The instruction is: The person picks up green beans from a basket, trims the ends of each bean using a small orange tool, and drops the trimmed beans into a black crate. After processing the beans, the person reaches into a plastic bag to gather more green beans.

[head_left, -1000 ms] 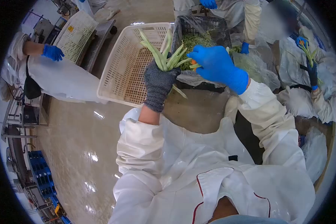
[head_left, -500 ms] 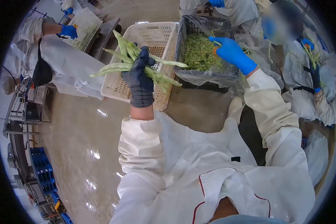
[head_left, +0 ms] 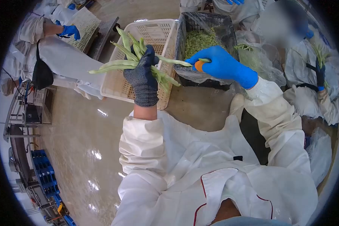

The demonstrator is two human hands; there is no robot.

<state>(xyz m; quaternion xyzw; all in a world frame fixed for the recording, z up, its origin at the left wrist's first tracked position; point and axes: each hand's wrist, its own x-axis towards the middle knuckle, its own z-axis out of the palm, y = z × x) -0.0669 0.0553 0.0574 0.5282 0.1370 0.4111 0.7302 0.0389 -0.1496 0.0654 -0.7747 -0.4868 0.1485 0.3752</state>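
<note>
My left hand (head_left: 142,75), in a dark grey knit glove, is closed around a bunch of long flat green beans (head_left: 115,66) that stick out on both sides. One bean points right, towards my other hand. My right hand (head_left: 224,67), in a blue glove, is closed on a small tool with an orange part (head_left: 198,66); its blade or working end is hidden. The fingertips are at the end of the long bean. A small green piece (head_left: 204,60) shows by the thumb. Both hands are above the crates.
Below my left hand stands a cream plastic crate (head_left: 111,84). Beside it, a dark, plastic-lined crate (head_left: 231,26) holds chopped green bits (head_left: 199,42). Co-workers in white sit at right and stand at left, near another crate (head_left: 81,28). The floor (head_left: 79,139) looks wet.
My right hand has moved left and slightly down from over the dark crate to the tip of a bean. My left hand keeps hold of the bunch, nearly in place.
</note>
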